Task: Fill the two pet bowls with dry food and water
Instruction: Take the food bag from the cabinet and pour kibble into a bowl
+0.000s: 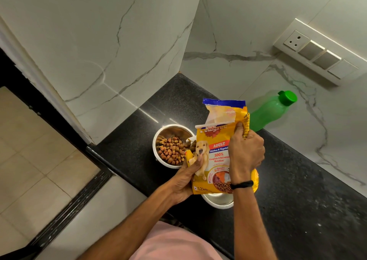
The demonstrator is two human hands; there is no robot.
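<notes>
OP: Black granite counter (297,180) in a marble-walled corner. So what step is this person on?

Reply: Food step, and it looks about done imo. Right hand (246,152) has its fingers curled round the upper right edge of the yellow food bag (216,154), thumb up against the front. Left hand (186,178) grips the lower left edge, thumb across the dog picture. Bag's upright with its torn top flopped open, right over the near steel bowl (217,201). It hides most of that bowl, so I can't tell what's in it. Far steel bowl (156,134), just left of the bag, has a heap of kibble (170,150) in it.

OP: Water next then?

Reply: I'd guess so. Bag needs parking somewhere off the bowls first. Then the green bottle (272,111) behind it by the wall needs its cap off, since the cap's on right now.

OP: Can you read the pack?

Reply: Brand's half folded over and ends in "...digree". Below that it says "ADULT", then "Chicken & Vegeta..." cut off by the hand, then "100% Complete & Balanced Nutrition". Bottom corner has what looks like "1.2kg".
</notes>
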